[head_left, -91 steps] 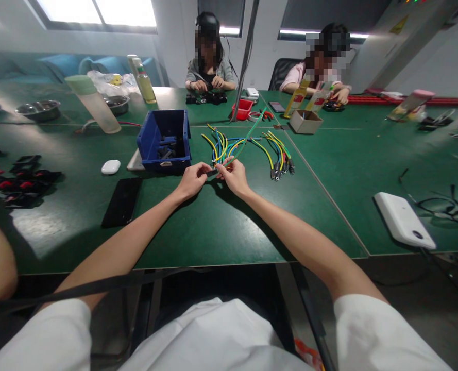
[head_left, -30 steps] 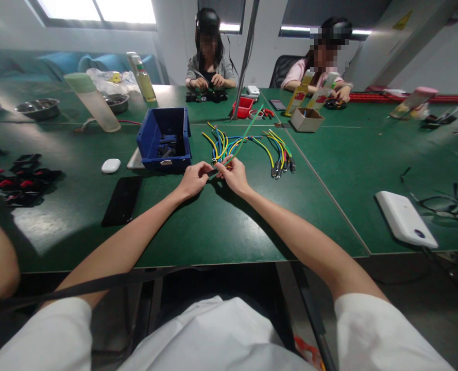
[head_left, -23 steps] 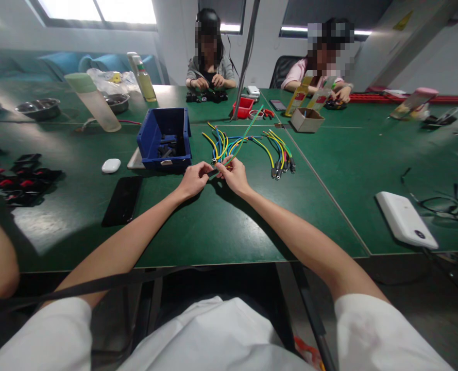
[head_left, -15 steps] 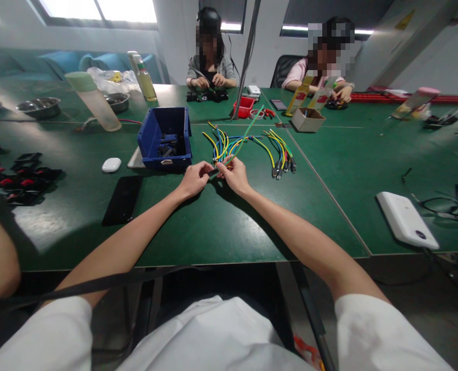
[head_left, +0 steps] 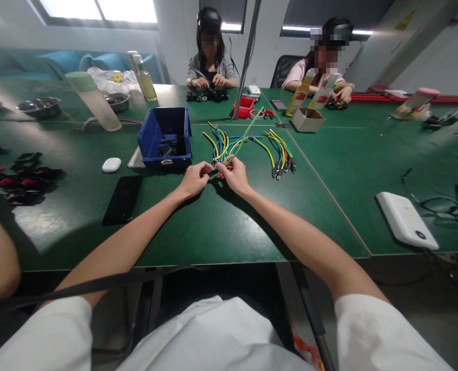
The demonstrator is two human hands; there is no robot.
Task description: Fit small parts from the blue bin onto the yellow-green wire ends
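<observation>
Between the fingers of my left hand (head_left: 194, 179) is a small black sleeve (head_left: 213, 172), pinched near its end. My right hand (head_left: 233, 175) is closed on a green wire (head_left: 241, 143), whose free end rises up and to the right. The wire's lower end meets the black sleeve between my hands; fingers hide the exact joint. Just beyond my hands lies a bunch of yellow, blue and green wires (head_left: 221, 139). To its right rests a second bunch of wires (head_left: 278, 147), with black sleeves and metal ring lugs at the near ends.
A blue bin (head_left: 146, 139) with black pieces stands left of the wires. Nearer me lie a black phone (head_left: 122, 200) and a white case (head_left: 112, 165). A white power bank (head_left: 406, 220) and glasses (head_left: 445, 206) are at right. Two people work across the green table (head_left: 229, 232).
</observation>
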